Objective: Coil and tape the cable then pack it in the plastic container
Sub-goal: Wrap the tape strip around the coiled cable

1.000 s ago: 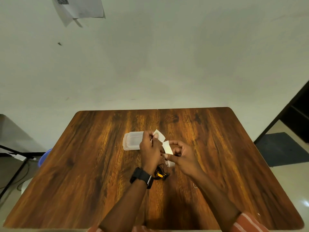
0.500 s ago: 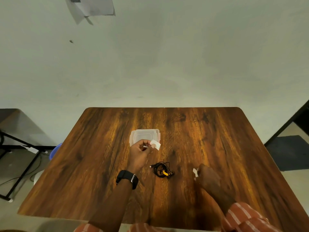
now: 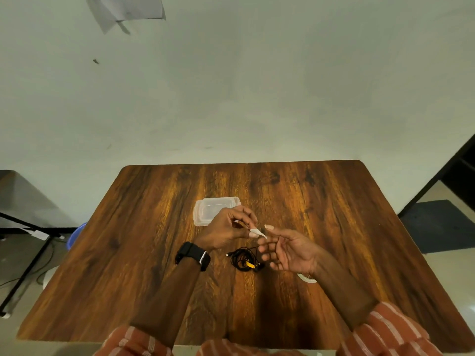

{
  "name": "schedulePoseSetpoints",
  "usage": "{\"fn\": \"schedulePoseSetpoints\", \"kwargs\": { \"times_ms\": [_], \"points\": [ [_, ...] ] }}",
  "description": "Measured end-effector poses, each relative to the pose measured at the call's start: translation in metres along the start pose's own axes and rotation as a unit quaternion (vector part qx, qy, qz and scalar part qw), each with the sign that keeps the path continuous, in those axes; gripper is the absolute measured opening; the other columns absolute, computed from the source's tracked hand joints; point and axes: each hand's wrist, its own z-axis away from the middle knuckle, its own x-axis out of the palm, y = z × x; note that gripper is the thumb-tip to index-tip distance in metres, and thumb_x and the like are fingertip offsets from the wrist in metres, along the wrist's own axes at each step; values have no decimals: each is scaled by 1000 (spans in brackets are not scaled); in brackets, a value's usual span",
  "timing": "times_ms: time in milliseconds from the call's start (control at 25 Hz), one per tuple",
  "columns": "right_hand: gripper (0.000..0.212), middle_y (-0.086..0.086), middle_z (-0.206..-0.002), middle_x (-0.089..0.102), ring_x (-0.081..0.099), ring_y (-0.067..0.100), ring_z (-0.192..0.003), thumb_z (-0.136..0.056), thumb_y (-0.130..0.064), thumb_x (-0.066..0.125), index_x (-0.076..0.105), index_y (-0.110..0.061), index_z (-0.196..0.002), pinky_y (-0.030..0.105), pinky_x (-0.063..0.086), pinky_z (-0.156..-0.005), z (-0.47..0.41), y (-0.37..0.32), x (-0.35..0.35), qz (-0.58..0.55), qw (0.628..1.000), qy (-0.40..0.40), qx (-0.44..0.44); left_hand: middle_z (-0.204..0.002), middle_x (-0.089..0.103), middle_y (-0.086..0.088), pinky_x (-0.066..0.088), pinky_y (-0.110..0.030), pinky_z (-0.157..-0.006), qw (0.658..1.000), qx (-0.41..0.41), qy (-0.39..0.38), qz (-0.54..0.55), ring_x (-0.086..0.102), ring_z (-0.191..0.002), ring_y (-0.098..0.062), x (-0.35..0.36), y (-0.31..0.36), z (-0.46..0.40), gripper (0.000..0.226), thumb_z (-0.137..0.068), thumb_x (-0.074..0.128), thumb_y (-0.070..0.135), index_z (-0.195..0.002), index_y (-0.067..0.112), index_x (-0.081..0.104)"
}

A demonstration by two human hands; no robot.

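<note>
The coiled black cable lies on the table, just below both hands. The left hand pinches a white tape strip; the right hand, fingers spread open, reaches toward it. Beyond the cable, the clear plastic container looks empty.

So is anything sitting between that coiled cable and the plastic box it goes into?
Nothing on the table does. The coiled cable lies nearer than the plastic container; only the left hand, pinching tape, hovers above that gap.
</note>
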Motion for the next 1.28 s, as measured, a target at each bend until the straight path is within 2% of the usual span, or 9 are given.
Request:
{"fn": "schedulePoseSetpoints", "kwargs": {
  "times_ms": [120, 200, 320, 400, 520, 640, 800, 1000, 1280],
  "points": [
    [12, 1, -77, 72, 68, 13, -64, -84, -22, 68, 73, -12, -87, 24, 50, -57, 2, -7, 5, 6, 999, 40, -20, -98, 64, -3, 50, -33, -83, 999, 0, -26, -26, 59, -98, -21, -2, 4, -8, 12, -73, 80, 5, -81, 12, 75],
    [8, 1, -75, 72, 67, 12, -61, -84, -18, 69, 73, -12, -89, 22, 48, -53, 0, -9, 5, 9, 994, 102, -37, -94, 68, 0, 51, -31, -79, 999, -13, 25, -45, 62, -92, -20, -1, -3, -14, 10, -75, 78, 6, -83, 12, 74],
    [18, 2, -75, 75, 68, 13, -63, -84, -19, 73, 72, -9, -99, 24, 47, -56, -5, 3, -5, 8, 962, 259, -85, -95, 72, 3, 49, -21, -75, 979, -88, 117, -142, 64, -84, -11, 3, -37, -18, 13, -82, 72, 13, -95, 15, 72],
    [24, 5, -74, 76, 68, 15, -61, -82, -17, 76, 71, -5, -102, 26, 46, -55, -7, 20, -17, -22, 928, 353, -120, -95, 71, 1, 50, -20, -74, 954, -140, 101, -247, 63, -82, -12, 9, -70, -19, 15, -85, 65, 13, -98, 15, 71],
    [24, 9, -75, 77, 67, 16, -59, -81, -14, 76, 71, -1, -101, 23, 44, -48, -3, 49, -25, -36, 893, 426, -138, -88, 69, 2, 59, -32, -75, 920, -210, 24, -331, 64, -79, -13, 17, -115, -18, 10, -85, 60, 21, -90, 19, 69],
    [18, 15, -78, 75, 64, 17, -60, -85, -9, 73, 70, 5, -96, 24, 42, -48, 11, 73, -19, -48, 883, 442, -151, -90, 65, 3, 59, -33, -77, 879, -261, -53, -395, 62, -81, -13, 25, -143, -20, 19, -79, 68, 33, -92, 20, 65],
    [14, 21, -91, 76, 66, 22, -72, -87, -10, 70, 71, 1, -97, 28, 46, -58, 24, 88, -21, -46, 883, 447, -139, -102, 61, -1, 53, -29, -79, 848, -231, -57, -474, 58, -91, -18, 37, -153, -27, 32, -73, 70, 41, -95, 18, 65],
    [16, 22, -90, 76, 65, 24, -72, -87, -10, 70, 71, 3, -96, 30, 46, -60, 24, 92, -25, -61, 882, 447, -138, -116, 58, -5, 50, -35, -94, 839, -228, -81, -487, 56, -106, -23, 41, -163, -35, 24, -85, 64, 29, -105, 15, 62],
    [18, 22, -94, 76, 69, 23, -75, -88, -12, 70, 71, 1, -100, 31, 50, -62, 11, 92, -23, -86, 894, 418, -132, -95, 68, -4, 57, -35, -77, 863, -238, -86, -437, 64, -85, -21, 24, -164, -36, 16, -83, 61, 28, -95, 17, 63]
  ]
}}
